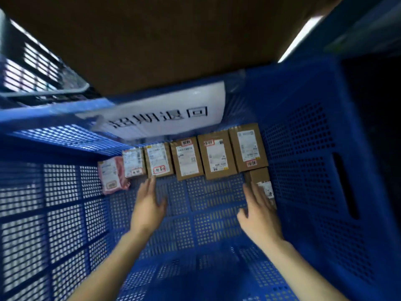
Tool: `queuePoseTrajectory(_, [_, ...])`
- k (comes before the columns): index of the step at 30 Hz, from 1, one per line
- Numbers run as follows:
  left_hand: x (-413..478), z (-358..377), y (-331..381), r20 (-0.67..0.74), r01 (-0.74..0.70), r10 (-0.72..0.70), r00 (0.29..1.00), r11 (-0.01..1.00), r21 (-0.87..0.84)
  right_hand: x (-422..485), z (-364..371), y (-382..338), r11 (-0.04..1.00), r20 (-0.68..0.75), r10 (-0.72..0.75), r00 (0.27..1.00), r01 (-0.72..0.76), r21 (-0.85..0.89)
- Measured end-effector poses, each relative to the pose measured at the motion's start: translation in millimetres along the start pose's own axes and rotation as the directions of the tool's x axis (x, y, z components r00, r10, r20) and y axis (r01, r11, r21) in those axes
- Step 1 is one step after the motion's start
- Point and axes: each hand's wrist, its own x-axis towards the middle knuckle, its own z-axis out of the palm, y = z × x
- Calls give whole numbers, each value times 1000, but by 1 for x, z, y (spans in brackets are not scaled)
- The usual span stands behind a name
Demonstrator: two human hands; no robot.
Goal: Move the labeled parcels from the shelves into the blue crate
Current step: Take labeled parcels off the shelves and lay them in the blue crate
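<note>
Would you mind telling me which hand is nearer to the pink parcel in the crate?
Left. The left hand is just right of the pink parcel; the right hand is across the blue crate, by its right wall.

Bare left hand (149, 205), left forearm (112, 263), right hand (258, 216), right forearm (303, 270).

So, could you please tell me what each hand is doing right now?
Left hand: open, reaching to the edge of a brown parcel.
Right hand: open, resting against a small box.
</note>
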Motion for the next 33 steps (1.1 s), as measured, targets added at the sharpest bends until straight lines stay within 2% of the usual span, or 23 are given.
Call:
queuePoseTrajectory(4, [-81,-65,92,0,-273,274,962,956,109,-60,-90,-60,993,-41,-84,996,87,85])
queuePoseTrajectory(8, [-159,-146,184,40,-428,434,900,865,261,-133,-189,-96,979,-113,-121,986,137,150])
queuePoseTrajectory(14, [-265,-263,299,30,-595,651,759,675,437,-257,-327,-114,970,-250,-152,956,193,147])
queuePoseTrajectory(18, [-348,-320,374,-6,-710,774,633,584,393,-355,-403,-104,967,-418,-77,905,170,191])
queuePoseTrajectory(22, [-426,-336,426,-23,-830,873,487,471,300,-457,-440,-86,970,-588,55,807,96,223])
queuePoseTrajectory(26, [-509,-323,452,63,-940,952,298,281,195,-556,-441,-68,958,-706,230,670,-28,285])
queuePoseTrajectory(33, [-652,-283,443,226,-998,974,-30,-42,47,-721,-392,-47,844,-744,535,401,-219,489])
